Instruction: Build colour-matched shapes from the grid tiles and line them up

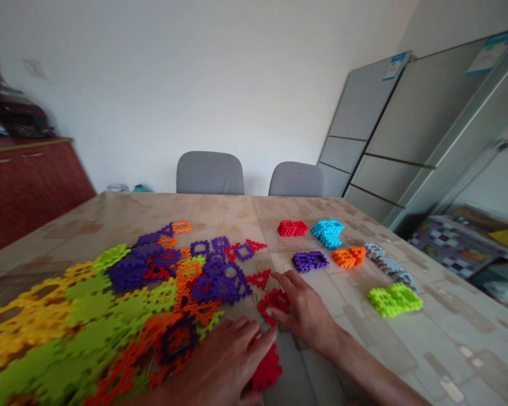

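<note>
My left hand is low in the middle of the view, its fingers and thumb closed around a solid red toothed building tile. The hand covers part of that tile. My right hand curves over a red toothed tile with an opening, thumb on its near side and fingers on its far side. The tip of its index finger comes close to a red triangular tile lying flat. Beside my left hand spreads a large heap of interlocking plastic tiles: purple, lime green, yellow and orange.
Small stacks stand on the right of the table: red, light blue, purple, orange, grey and lime green. Two grey chairs stand behind the far edge.
</note>
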Motion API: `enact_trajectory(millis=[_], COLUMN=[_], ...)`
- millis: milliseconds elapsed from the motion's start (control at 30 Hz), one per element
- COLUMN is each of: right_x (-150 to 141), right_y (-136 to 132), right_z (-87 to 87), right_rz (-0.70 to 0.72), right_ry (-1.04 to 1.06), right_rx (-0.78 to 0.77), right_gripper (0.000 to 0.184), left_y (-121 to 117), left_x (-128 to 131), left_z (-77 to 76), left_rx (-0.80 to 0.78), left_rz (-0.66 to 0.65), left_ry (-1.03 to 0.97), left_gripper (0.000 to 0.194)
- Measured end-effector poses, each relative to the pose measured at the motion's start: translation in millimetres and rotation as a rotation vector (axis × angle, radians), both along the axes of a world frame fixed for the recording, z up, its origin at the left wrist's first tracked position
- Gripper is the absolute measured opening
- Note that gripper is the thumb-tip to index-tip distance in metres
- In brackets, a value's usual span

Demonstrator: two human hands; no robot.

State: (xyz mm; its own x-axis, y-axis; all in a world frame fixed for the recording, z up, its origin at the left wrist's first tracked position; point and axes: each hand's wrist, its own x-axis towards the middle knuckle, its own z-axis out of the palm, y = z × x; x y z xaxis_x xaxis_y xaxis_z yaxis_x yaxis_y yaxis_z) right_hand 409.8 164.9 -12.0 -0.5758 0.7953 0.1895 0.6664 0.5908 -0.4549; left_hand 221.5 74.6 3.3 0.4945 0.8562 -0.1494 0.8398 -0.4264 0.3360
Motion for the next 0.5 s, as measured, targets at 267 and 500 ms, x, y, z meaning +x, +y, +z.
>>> enact_trajectory(millis=[267, 500], right_x=[14, 19], right_y=[2, 6], right_z=[16.0, 4.3], right_rz=[0.296, 0.361], right_ry=[-0.051, -0.164], right_rx=[0.005, -0.100], right_gripper=[0.049, 0.074], left_y=[-10, 16], left_x=[-9, -52], left_z=[4.2, 6.4], left_rx=[-0.006, 0.162], left_rz=[-0.109, 0.079], left_ry=[0.074, -0.070], left_gripper=[0.066, 0.051])
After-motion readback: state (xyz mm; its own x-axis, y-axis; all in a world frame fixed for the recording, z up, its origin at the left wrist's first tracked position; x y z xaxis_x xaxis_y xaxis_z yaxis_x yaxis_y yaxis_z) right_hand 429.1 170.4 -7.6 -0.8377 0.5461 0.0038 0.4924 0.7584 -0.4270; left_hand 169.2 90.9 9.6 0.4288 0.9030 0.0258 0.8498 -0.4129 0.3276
